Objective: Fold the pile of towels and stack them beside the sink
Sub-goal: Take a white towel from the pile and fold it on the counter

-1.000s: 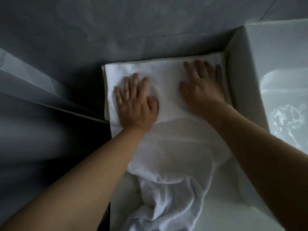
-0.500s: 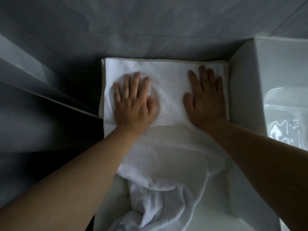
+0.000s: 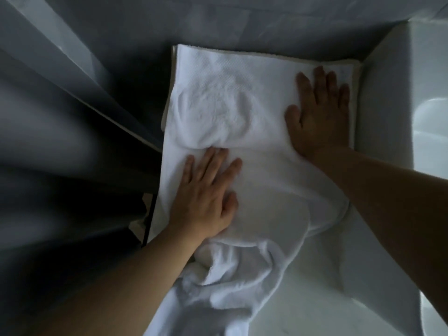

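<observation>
A folded white towel (image 3: 237,93) lies flat on the counter against the back wall, left of the white sink (image 3: 412,122). My right hand (image 3: 320,112) presses flat on its right end, fingers straight. My left hand (image 3: 206,192) lies flat with spread fingers on a second white towel (image 3: 266,190) just in front of the folded one. This nearer towel is loose and rumpled, and its bunched end (image 3: 225,275) trails toward me under my left forearm.
The sink's upright white side wall (image 3: 378,105) borders the towels on the right, with the glossy basin beyond it. Grey tiled wall (image 3: 218,18) runs behind. A dark drop lies left of the counter edge (image 3: 148,226). White counter (image 3: 327,287) shows at lower right.
My left hand has slid off the folded towel toward me onto the loose towel. My right hand stays pressed on the folded towel's right end. The camera has moved closer.
</observation>
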Motion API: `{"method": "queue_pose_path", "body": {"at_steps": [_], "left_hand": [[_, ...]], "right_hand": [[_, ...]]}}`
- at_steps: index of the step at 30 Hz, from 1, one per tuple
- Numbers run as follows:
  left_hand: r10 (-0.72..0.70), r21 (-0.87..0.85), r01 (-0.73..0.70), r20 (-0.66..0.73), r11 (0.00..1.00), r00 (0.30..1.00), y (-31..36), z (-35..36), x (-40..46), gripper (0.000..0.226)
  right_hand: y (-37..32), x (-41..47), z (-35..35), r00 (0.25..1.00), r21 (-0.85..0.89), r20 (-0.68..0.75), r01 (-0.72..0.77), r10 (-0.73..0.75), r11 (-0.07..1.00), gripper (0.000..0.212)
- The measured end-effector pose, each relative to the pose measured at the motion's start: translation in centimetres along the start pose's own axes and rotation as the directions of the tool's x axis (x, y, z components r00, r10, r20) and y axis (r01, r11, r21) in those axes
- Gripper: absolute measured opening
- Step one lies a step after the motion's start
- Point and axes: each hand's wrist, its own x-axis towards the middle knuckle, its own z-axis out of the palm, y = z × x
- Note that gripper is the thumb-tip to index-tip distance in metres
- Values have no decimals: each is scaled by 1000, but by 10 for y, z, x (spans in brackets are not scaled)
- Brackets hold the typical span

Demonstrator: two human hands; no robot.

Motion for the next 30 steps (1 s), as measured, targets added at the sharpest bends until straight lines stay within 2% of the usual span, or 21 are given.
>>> {"method": "queue_pose_path", "body": {"at_steps": [4,6,8,10,13,16,21,23,25,27,28,30], "left_hand": [[-21,19,20,15,1000,1000,1,-1,-4,67],[-24,8,24,5,1000,1000,2,-2,-4,68],[-29,-14,29,-2,999,1000,2,-3,-6,69],[-41,-18,41,11,999,999,2,-3,-4,71],[-37,-20,36,-9,999,999,5,-4,-6,69],[-25,-34,24,-40,999,999,6,-3,-6,67],[-40,-42,38,-35,998,999,5,-4,-6,61],[-69,-57,64,-91,996,993,11,-12,-13,57],[-118,-116,95,-216,989,969,21,-23,-30,49],[-230,-211,171,-296,962,927,28,-31,-58,41],[-309,-268,240,-257,933,916,30,-35,-75,43],[-457,-330,427,-12,842,890,35,-41,-103,51]], "right_hand": [[-12,-12,-10,999,61,-10,-51,52,997,63],[-27,-42,-22,984,231,-142,-73,108,970,58],[-46,-95,-33,936,438,-320,7,148,899,47],[-58,-162,-34,915,530,-374,76,152,845,39],[-56,-247,-22,948,404,-303,33,100,914,37],[-45,-274,-7,967,329,-246,20,65,944,40],[-49,-267,-2,954,371,-171,-169,246,913,44],[-50,-267,-4,953,369,-149,-195,264,909,45],[-51,-265,-5,959,346,-135,-190,249,919,47],[-51,-264,-5,960,338,-117,-202,254,919,50],[-51,-264,-5,960,339,-109,-208,258,917,50],[-52,-264,-5,959,340,-118,-204,256,918,46]]}}
